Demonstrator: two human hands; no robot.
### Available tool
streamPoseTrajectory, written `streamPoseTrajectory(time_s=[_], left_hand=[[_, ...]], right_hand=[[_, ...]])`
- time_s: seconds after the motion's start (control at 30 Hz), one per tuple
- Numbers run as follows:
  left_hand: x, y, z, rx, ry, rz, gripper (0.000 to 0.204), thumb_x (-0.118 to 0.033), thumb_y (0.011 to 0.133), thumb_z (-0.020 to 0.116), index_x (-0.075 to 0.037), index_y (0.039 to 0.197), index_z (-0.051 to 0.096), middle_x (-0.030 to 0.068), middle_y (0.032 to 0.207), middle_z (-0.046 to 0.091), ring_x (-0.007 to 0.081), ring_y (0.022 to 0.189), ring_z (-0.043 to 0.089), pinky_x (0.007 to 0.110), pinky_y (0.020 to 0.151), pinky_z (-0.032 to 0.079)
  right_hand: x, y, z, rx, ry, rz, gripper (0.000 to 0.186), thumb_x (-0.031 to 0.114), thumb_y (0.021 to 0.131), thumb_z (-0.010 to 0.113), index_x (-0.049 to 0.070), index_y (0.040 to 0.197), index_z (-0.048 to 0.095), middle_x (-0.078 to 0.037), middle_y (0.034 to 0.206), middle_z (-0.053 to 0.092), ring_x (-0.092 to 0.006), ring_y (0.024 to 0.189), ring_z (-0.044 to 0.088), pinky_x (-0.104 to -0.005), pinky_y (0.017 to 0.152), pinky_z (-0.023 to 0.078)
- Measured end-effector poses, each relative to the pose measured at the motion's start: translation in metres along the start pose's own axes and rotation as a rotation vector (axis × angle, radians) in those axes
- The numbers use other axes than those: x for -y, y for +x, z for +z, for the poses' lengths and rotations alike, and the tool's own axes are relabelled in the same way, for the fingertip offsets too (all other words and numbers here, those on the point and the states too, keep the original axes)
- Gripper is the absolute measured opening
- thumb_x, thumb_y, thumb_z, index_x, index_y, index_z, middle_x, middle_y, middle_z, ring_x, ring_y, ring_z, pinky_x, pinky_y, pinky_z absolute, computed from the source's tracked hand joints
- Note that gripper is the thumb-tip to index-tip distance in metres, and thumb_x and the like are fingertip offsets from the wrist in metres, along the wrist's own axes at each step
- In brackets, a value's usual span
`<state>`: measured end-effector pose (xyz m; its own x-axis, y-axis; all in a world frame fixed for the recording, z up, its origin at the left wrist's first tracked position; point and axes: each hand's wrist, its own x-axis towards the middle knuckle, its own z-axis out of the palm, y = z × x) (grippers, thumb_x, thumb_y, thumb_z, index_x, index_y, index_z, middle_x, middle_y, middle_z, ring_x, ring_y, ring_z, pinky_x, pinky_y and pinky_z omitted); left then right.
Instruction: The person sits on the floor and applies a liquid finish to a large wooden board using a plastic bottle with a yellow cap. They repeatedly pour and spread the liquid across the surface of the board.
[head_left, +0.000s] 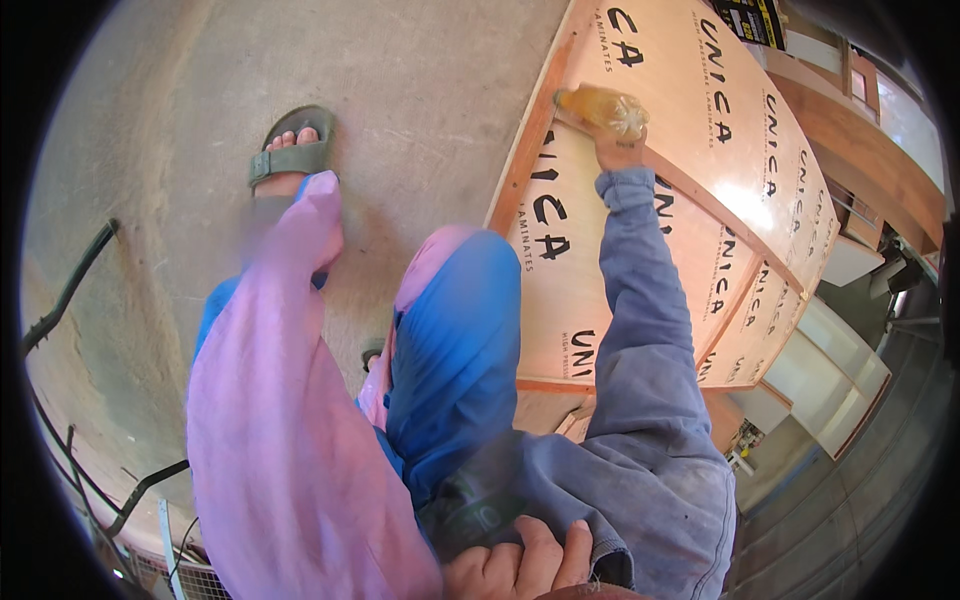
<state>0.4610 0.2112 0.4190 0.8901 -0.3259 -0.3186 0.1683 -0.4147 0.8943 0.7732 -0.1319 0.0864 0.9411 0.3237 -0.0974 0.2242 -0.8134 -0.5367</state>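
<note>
My right arm, in a blue-grey sleeve, reaches far forward over pale boards. At its end my right hand [621, 152] is closed around a clear bottle [605, 108] of amber liquid. The bottle lies sideways, its neck toward the left, over the edge of the upper board; part of the hand is hidden behind it. My left hand [525, 562] is close to my body at the lower edge, fingers curled beside the shirt's stitched edge [610, 560]. What those fingers grip, if anything, is hidden. Pink cloth [290, 420] hangs over my left leg, beside blue trousers [460, 340].
Large printed laminate boards [560, 290] with wooden edge strips [535, 125] fill the right side. My sandalled foot [293, 150] stands on the concrete floor [430, 100]. Black bent bars [75, 280] rise at the far left. Cabinets and panels [830, 375] stand at the far right.
</note>
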Motion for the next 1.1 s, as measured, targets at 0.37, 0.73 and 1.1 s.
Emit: streamPoseTrajectory(time_s=[0.37, 0.73, 1.1], left_hand=[[0.000, -0.009, 0.010, 0.007, -0.075, 0.003, 0.047, -0.021, 0.089, 0.059, -0.003, 0.132, 0.065, 0.0238, 0.119, 0.066, 0.0277, 0.091, 0.066, 0.043, 0.080, 0.052], [0.007, -0.003, -0.012, 0.341, -0.156, 0.013, 0.054, -0.023, 0.092, 0.053, 0.000, 0.141, 0.056, 0.0319, 0.126, 0.060, 0.0344, 0.092, 0.066, 0.049, 0.082, 0.051], [0.008, 0.001, -0.013, 0.259, -0.132, 0.015, 0.051, -0.021, 0.091, 0.054, 0.000, 0.137, 0.059, 0.0311, 0.122, 0.063, 0.0331, 0.086, 0.067, 0.047, 0.077, 0.052]], right_hand=[[-0.054, 0.053, 0.001, 0.129, 0.188, 0.133, 0.045, 0.029, 0.093, 0.070, 0.002, 0.129, 0.063, -0.010, 0.130, 0.069, -0.0263, 0.115, 0.067, -0.0409, 0.100, 0.053], [-0.027, -0.062, -0.004, 0.028, 0.072, 0.018, 0.042, 0.018, 0.092, 0.076, 0.004, 0.129, 0.062, -0.009, 0.128, 0.070, -0.0273, 0.116, 0.066, -0.0437, 0.102, 0.052], [0.059, -0.085, 0.009, 0.315, 0.324, 0.089, 0.033, -0.002, 0.083, 0.081, 0.001, 0.114, 0.071, -0.006, 0.104, 0.077, -0.0149, 0.094, 0.072, -0.0300, 0.082, 0.059]])
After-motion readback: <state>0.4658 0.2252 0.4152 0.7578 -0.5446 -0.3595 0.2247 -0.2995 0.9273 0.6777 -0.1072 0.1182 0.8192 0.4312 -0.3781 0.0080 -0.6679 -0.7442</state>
